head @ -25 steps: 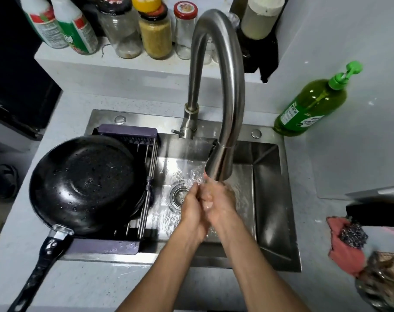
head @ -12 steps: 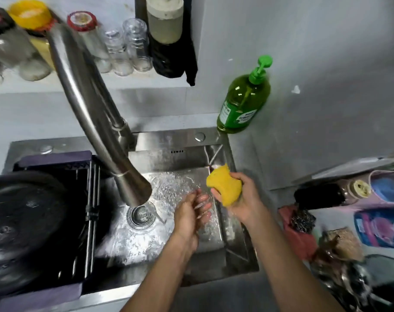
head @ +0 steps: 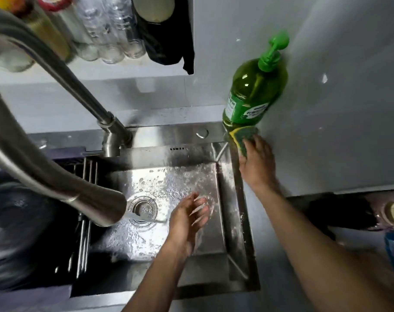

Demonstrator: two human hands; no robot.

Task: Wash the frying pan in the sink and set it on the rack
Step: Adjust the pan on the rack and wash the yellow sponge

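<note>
Right hand (head: 258,161) at the sink's (head: 243,199) far right corner, fingers on a yellow-green sponge (head: 244,137) touching the base of the green dish soap bottle (head: 254,95) — a grip or just a press, I cannot tell. Left hand (head: 189,218) loose, fingers relaxed, holding nothing, under water from the faucet (head: 56,167). Frying pan (head: 18,226) sits on the rack (head: 85,212) at left — blurred.

You see a green pump bottle (head: 254,95) standing on the table (head: 326,154) at the back right corner, a yellow-green sponge (head: 243,138) at its base, and blurred jars (head: 115,41) on the shelf (head: 124,68) behind.
</note>
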